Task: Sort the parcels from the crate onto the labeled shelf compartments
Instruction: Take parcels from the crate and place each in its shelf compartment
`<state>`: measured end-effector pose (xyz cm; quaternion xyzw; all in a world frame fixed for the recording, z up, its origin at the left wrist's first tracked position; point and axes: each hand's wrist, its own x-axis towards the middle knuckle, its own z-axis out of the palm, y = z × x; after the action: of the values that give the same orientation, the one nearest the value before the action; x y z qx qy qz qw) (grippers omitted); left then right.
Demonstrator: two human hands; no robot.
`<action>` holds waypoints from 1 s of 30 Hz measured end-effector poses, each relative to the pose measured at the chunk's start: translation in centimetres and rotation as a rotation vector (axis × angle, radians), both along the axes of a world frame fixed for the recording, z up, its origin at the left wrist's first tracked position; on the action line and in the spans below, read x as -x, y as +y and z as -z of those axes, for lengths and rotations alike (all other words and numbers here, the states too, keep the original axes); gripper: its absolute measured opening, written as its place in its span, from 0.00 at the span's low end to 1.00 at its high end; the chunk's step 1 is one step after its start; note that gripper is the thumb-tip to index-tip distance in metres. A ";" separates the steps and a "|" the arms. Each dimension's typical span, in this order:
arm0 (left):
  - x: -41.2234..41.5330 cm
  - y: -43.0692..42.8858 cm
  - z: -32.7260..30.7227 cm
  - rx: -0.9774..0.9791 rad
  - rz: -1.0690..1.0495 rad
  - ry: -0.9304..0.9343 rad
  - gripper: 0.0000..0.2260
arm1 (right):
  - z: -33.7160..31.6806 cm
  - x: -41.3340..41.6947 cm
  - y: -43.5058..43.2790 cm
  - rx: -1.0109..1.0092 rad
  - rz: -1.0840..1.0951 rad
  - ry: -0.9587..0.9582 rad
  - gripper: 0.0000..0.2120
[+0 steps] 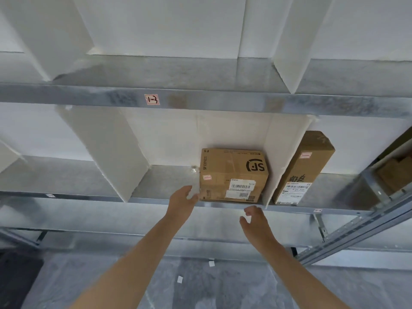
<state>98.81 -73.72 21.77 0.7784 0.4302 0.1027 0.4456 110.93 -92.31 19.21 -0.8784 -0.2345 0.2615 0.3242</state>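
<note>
A brown SF Express carton (234,175) stands on the metal shelf (165,181), pushed to the right side of a compartment between two white dividers. My left hand (181,200) is at the carton's lower left corner, fingers relaxed and touching or nearly touching it. Just below the shelf's front edge, my right hand (256,221) hovers under the carton with loosely curled fingers, holding nothing. A red-bordered label (151,99) with handwritten marks sits on the beam above this compartment.
A tall narrow brown parcel (303,168) leans in the compartment to the right, past a white divider (283,161). More cartons (394,175) sit on a shelf unit at the far right. The left compartment holds nothing. Grey floor lies below.
</note>
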 end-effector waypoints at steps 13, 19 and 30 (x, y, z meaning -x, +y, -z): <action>31.2 6.9 -7.2 -0.361 -0.336 0.073 0.14 | -10.8 23.5 20.7 -0.123 -0.897 -0.422 0.17; 50.1 5.9 -9.9 -0.463 -0.458 0.357 0.15 | -14.7 42.0 26.5 -0.227 -1.228 -0.571 0.20; 69.7 0.3 -10.8 -0.492 -0.833 0.450 0.20 | -15.4 62.1 28.1 -0.247 -1.602 -0.624 0.23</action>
<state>29.07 -73.44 32.55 0.6260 0.7508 0.1993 0.0681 48.84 -64.21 34.61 -0.4387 -0.8873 0.1307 0.0564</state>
